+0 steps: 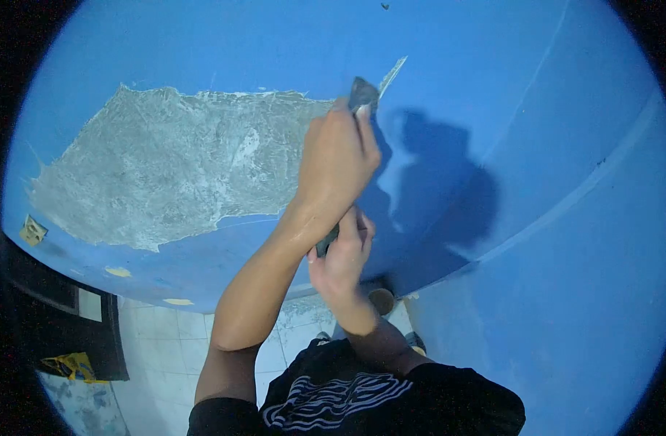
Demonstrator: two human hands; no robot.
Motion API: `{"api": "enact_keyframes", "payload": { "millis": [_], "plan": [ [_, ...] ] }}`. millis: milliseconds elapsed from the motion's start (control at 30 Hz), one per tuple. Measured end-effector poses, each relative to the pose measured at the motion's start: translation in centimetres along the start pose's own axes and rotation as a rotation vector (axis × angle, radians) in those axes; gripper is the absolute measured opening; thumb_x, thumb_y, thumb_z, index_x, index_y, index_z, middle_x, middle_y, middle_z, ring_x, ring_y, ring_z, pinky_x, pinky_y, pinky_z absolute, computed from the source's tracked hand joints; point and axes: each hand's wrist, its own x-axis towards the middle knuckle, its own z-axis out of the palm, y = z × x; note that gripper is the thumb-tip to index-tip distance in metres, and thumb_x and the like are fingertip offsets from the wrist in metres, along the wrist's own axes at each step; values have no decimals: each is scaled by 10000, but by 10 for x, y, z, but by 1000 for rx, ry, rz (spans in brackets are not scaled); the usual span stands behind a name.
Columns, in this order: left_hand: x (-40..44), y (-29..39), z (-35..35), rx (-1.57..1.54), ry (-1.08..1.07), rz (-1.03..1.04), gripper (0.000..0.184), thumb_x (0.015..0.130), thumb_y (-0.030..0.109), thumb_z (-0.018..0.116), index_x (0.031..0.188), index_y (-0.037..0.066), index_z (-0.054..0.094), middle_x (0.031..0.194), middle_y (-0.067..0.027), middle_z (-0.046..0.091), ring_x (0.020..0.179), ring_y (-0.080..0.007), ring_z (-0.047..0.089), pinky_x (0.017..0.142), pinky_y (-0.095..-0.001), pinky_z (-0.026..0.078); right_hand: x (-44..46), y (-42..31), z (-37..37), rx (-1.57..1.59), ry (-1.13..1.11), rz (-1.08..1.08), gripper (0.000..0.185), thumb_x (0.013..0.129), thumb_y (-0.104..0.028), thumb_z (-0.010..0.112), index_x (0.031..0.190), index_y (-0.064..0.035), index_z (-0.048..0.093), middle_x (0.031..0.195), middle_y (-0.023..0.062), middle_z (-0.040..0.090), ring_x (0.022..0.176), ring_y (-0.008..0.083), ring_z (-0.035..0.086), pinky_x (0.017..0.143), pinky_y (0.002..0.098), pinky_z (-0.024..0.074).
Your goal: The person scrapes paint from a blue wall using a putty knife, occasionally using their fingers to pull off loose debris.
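Wall [456, 43], broad and painted blue, stands before the person and bears a large, rough-edged patch of mottled grey and whitish filler [166, 167]. The left hand [340, 149] is raised to this patch's upper right end, its fingers closed on a dark grey, flat, angular tool [363, 94] whose material cannot be told. The tool sticks out above the grip, its visible part beyond the thumb and fingertips; the rest is covered by the hand. Just beside it, to the upper right, a thin pale streak [393, 75] slants up the blue paint.

The right hand [345, 251] is below, partly behind the left forearm, fingers curled round a dark, flat-looking object [327, 241]. That object lies at the left side of this grip, between palm and left forearm, and is mostly hidden. White floor tiles [159, 341] show beneath.
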Motion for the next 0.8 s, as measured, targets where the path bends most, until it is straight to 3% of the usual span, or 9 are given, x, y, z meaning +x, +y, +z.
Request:
{"api": "enact_keyframes", "payload": {
  "millis": [100, 200, 267, 333, 367, 433, 600, 733, 800],
  "plan": [
    [-9, -9, -6, -52, 5, -101, 319, 969, 213, 521, 876, -81, 603, 685, -290, 601, 683, -480, 610, 621, -508, 460, -2, -4, -1, 6, -95, 43, 229, 972, -257, 596, 860, -66, 538, 709, 43, 553, 473, 138, 526, 335, 283, 360],
    [-1, -1, 13, -54, 91, 22, 302, 965, 156, 483, 846, -104, 582, 670, -313, 596, 673, -491, 613, 607, -537, 471, 11, -18, -1, -74, 121, 45, 272, 984, -247, 567, 788, -60, 544, 667, 40, 553, 439, 132, 501, 331, 282, 342],
    [-4, 4, 20, -71, 144, 10, 299, 964, 155, 482, 833, -99, 566, 628, -295, 571, 624, -502, 584, 592, -522, 472, 22, -34, -15, -179, -190, -17, 338, 997, -262, 542, 730, -55, 556, 615, 30, 540, 398, 122, 451, 331, 282, 324],
    [-11, -3, 25, -339, 85, -76, 308, 987, 178, 477, 830, -73, 560, 582, -218, 574, 497, -395, 577, 502, -438, 467, 20, -44, -27, -335, -220, -105, 374, 1003, -278, 534, 707, -52, 558, 584, 20, 525, 381, 109, 410, 363, 266, 327],
    [-17, -4, 23, -338, 89, -68, 308, 987, 178, 477, 830, -73, 560, 582, -218, 574, 497, -395, 577, 502, -438, 467, 19, -50, -35, -454, -302, -102, 344, 1006, -274, 526, 763, -37, 585, 595, 16, 526, 391, 97, 408, 380, 260, 333],
    [-32, -7, 18, -743, 42, -345, 376, 1017, 294, 490, 812, -7, 582, 574, -97, 585, 445, -131, 541, 405, -297, 416, 14, -52, -39, -569, -388, -105, 325, 1009, -269, 517, 820, -22, 612, 607, 13, 526, 402, 85, 406, 397, 254, 338],
    [-37, -7, 31, -909, 101, -472, 343, 1020, 278, 486, 810, 17, 559, 576, -85, 589, 406, -129, 517, 355, -272, 393, 4, -52, -46, -775, -336, -374, 342, 1018, -232, 481, 1207, 23, 607, 654, -8, 522, 497, 29, 416, 453, 230, 335],
    [-31, -2, 33, -927, 54, -415, 336, 1041, 263, 419, 837, 17, 520, 564, -86, 579, 383, -116, 489, 348, -270, 390, 5, -54, -46, -741, -251, -337, 340, 1009, -216, 501, 1208, 33, 617, 634, -19, 502, 514, 27, 402, 479, 221, 324],
    [-30, 3, 31, -946, 58, -454, 360, 1044, 275, 407, 818, 18, 517, 558, -86, 574, 375, -116, 478, 347, -271, 388, 10, -50, -48, -747, -267, -418, 282, 1016, -168, 472, 935, 30, 656, 587, -28, 486, 428, 17, 364, 392, 215, 254]
  ]
}}
